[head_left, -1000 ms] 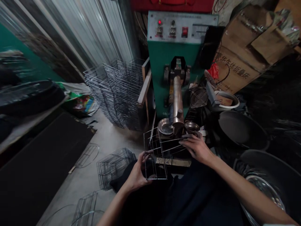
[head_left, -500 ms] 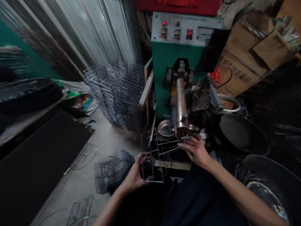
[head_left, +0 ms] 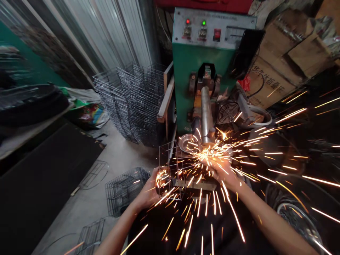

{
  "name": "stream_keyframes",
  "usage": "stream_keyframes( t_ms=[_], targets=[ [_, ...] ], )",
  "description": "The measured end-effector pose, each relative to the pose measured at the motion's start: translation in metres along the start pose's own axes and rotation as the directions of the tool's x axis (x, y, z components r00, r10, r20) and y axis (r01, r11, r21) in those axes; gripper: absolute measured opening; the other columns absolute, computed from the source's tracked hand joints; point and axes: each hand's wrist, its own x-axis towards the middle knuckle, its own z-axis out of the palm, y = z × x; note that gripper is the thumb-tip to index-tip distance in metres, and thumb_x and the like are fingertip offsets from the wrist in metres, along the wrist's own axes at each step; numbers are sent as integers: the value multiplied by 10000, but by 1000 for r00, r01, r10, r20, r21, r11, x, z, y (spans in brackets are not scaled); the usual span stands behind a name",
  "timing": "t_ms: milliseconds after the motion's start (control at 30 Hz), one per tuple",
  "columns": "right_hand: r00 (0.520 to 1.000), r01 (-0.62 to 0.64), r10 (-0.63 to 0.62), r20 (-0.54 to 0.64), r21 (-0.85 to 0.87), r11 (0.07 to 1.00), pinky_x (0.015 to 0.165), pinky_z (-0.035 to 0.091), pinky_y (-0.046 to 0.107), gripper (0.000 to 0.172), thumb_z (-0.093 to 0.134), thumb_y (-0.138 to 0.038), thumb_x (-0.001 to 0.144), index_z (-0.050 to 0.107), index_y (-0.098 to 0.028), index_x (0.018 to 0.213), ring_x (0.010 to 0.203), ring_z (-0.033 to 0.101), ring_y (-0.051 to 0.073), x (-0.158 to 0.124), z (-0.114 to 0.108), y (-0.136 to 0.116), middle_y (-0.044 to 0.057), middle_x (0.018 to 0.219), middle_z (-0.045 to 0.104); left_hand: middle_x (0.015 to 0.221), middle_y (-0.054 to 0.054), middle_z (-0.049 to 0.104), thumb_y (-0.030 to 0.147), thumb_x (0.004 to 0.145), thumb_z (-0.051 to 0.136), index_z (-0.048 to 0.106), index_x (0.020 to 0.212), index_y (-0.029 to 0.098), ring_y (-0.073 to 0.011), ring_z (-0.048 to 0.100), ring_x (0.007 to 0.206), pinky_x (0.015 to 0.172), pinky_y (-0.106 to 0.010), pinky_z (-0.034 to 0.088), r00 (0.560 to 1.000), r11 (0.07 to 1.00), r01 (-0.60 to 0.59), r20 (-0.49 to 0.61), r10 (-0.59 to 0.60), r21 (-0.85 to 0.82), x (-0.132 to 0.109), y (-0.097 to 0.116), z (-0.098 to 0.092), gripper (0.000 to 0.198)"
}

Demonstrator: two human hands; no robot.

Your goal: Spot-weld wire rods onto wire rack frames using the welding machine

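Note:
A small wire rack (head_left: 169, 156) of thin metal rods is held in front of a green spot welder (head_left: 183, 95). My left hand (head_left: 148, 191) grips the rack's left side, its fingers closed around the wires. The rack's right end lies under the tip of the welder's metal electrode arm (head_left: 205, 113). My right hand (head_left: 223, 173) is closed on that end, just below the tip, with its fingertips mostly covered by bright sparks (head_left: 209, 154). Sparks streak outward, mainly right and down. Red and green lamps glow on the control panel (head_left: 220, 26).
Stacked wire baskets (head_left: 130, 102) stand left of the welder. More wire racks (head_left: 124, 191) lie on the floor at lower left. A metal dish (head_left: 186, 142), a round fan grille (head_left: 227, 112) and dark pans sit around the welder; cardboard boxes (head_left: 278, 67) are at right.
Sparks have burst from the electrode tip and the green lamp has lit up. Both hands keep their hold on the wire rack, which has shifted slightly up.

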Motion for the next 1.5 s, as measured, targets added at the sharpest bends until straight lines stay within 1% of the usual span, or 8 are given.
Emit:
stream_keyframes(
  t_ms=[133,267,467,600,867,1167,1333,1500],
  targets=[
    [999,-40,41,-32,28,999,1048,270,500,269,576,-157,1023,724,-300,1195,1137,660,253,3,-3,-5,44,1067,802,1505,-154,487,285,714,815,302,1369,287,-361,505,1432,1143,-534,494,999,999,-12,37,13,-32,1,4,0,832],
    [997,-73,73,0,13,997,1016,270,486,250,586,-176,1023,736,-294,1184,1087,664,260,3,-10,-9,65,1087,791,1507,-181,474,263,699,813,281,1369,278,-381,470,1463,1132,-545,499,996,998,-24,82,29,-61,1,4,1,855],
    [998,-62,64,-24,88,994,1051,252,481,277,594,-141,1013,721,-288,1212,1174,646,262,-6,-4,-7,50,1064,791,1573,-196,428,234,727,791,241,1418,297,-392,421,1506,1168,-613,458,999,985,-35,-29,40,170,-6,-5,-3,885],
    [996,-66,71,-51,95,993,1029,263,463,278,585,-151,1028,721,-297,1222,1174,651,258,-4,1,-8,58,1083,791,1605,-184,388,228,724,795,247,1427,318,-391,372,1539,1130,-583,512,998,990,-47,-26,51,129,-7,-14,-5,896],
    [993,-102,107,-45,91,991,1006,262,446,244,587,-156,1029,737,-286,1171,1124,660,254,2,-3,-7,42,1062,790,1617,-180,359,201,717,808,226,1431,357,-397,325,1563,1138,-597,497,998,997,-56,-25,57,54,1,-21,-5,935],
    [987,-129,139,-76,126,984,1022,296,441,147,597,-227,1045,729,-268,1094,1142,675,247,6,3,-5,44,1064,789,1580,-165,398,230,764,788,270,1435,356,-409,372,1536,1145,-622,470,996,994,-85,-16,86,62,5,-5,-14,857],
    [963,-218,233,-137,118,969,968,399,422,186,641,-384,1022,694,-206,1037,967,707,254,1,3,4,83,1017,761,1540,-154,465,227,709,825,280,1420,376,-411,409,1514,1150,-641,457,998,997,-55,5,55,59,4,1,-20,909],
    [973,-180,203,-106,192,965,947,444,394,122,602,-296,1036,694,-221,1009,968,701,238,4,1,12,68,1015,748,1556,-150,444,222,700,826,299,1402,382,-425,407,1511,1131,-639,471,999,999,-31,34,30,35,13,4,-28,892]
  ],
)
